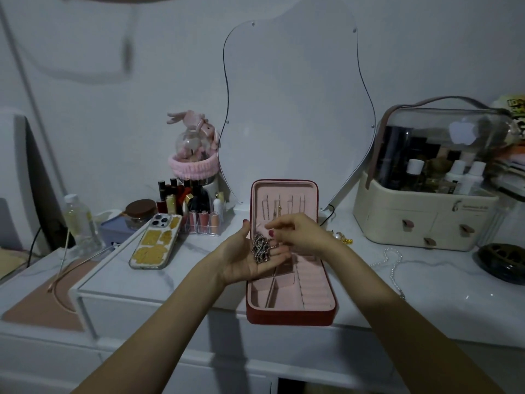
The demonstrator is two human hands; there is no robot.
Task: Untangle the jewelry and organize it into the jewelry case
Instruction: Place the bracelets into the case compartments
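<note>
Both bare forearms reach forward from the lower edge of the view and converge toward the middle. The left hand [250, 258] lies palm up, fingers straight and relaxed, thumb raised toward the top; a tangled chain [260, 248] rests across its fingers. The right hand [298, 233] hangs just above and beside it, palm down, wrist bent, fingers loosely curled with thumb and forefinger drawn together over the chain; its grip is too blurred to judge
</note>
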